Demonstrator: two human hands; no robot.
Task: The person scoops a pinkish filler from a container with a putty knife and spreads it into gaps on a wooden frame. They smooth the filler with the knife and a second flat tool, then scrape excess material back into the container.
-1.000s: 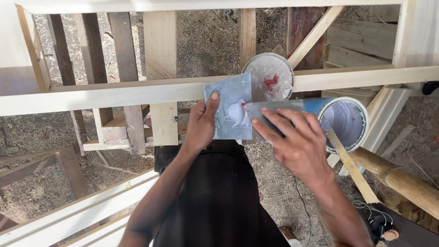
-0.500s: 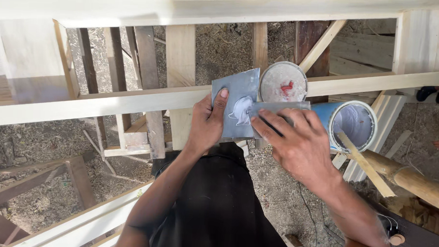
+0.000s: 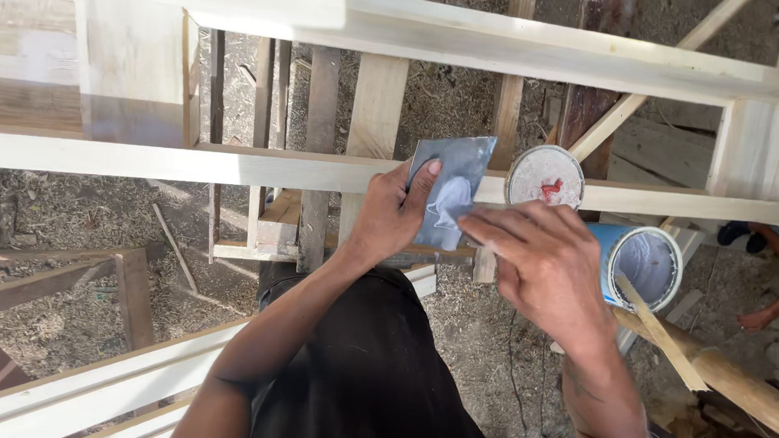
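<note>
Head view: left hand (image 3: 390,215) grips grey plate (image 3: 453,191), right hand (image 3: 547,268) over it.

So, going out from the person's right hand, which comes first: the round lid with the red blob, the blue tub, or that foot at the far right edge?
From the right hand:
1. Round lid, just above it on the wooden rail.
2. Blue tub, beside it to the right; nearly as close.
3. Foot, far right on the ground.

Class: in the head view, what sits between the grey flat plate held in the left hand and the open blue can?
Between the grey flat plate and the open blue can sit the right hand and a round white lid resting on the pale wooden rail.
</note>
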